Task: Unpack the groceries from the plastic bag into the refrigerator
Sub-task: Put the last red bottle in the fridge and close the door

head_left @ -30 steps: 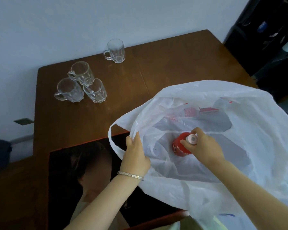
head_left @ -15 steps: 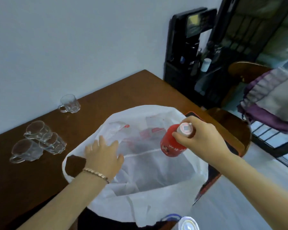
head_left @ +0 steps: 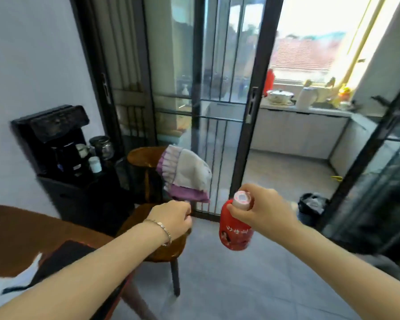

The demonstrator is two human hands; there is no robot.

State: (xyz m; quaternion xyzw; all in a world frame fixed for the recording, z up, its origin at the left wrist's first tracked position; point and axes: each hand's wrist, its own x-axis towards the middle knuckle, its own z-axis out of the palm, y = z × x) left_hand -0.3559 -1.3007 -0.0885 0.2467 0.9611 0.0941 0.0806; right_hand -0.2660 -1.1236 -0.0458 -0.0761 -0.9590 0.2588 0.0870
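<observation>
Two hands show in the head view. The right hand [head_left: 261, 209] grips the red bottle [head_left: 234, 232] at its neck, fingers and thumb curled just under the pink cap [head_left: 241, 199] (label print too blurred to read). The bottle hangs in mid-air over the grey floor [head_left: 240, 285], right of the wooden chair [head_left: 143, 157]. Its long axis is near upright, cap up, base down. The left hand [head_left: 173, 219] is above the chair seat with fingers curled under, tips hidden, nothing seen in them. A corner of the white plastic bag [head_left: 9, 280] lies on the brown table [head_left: 21, 227].

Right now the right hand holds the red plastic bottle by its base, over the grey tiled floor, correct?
No: the right hand grips the red plastic bottle at its neck, under the pale cap, over the grey tiled floor. Head view shows it.
</observation>
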